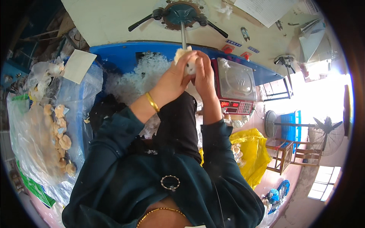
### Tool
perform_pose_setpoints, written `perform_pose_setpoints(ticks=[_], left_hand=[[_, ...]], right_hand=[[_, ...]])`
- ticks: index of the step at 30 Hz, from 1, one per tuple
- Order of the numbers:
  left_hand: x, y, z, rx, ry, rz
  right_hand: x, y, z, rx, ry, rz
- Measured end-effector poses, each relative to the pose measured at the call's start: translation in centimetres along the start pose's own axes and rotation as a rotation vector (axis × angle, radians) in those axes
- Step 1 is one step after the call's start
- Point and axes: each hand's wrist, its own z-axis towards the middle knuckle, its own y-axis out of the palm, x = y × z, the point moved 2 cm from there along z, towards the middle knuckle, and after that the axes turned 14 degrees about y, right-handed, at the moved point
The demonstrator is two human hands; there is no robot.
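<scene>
Both hands are closed around a small plush toy (190, 69), cream and white with a dark eye. My left hand (172, 83) wraps its left side, a gold bangle on the wrist. From the right, my right hand (205, 78) presses against the toy with bent fingers. A thin metal tube (183, 36) runs from a dark green machine head (178, 14) down to the toy's top edge; whether it enters the toy is hidden. White fluffy stuffing (146, 76) lies in the blue-edged trough left of my hands.
Right of my hands sits a red digital scale (237, 81) with a clear tray. Two black handles flank the machine head. Several plush pieces (61, 129) lie on plastic bags at left. A yellow sack (251, 155), wooden chair (279, 155) and fan (325, 135) stand at right.
</scene>
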Motion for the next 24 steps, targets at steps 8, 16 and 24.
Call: perform_pose_setpoints(ticks=[8,16,24], left_hand=[[-1.3,0.5,1.6,0.052,0.035,0.039],[-2.6,1.3,-0.7,0.054,-0.037,-0.062],[-0.4,-0.7,-2.1,-0.131,0.092,0.105]], right_hand=[[-1.5,0.8,1.2,0.116,-0.168,-0.32],[0.2,0.9,-0.6,0.117,-0.233,-0.403],[2.3,0.9,-1.6,0.149,-0.179,-0.267]])
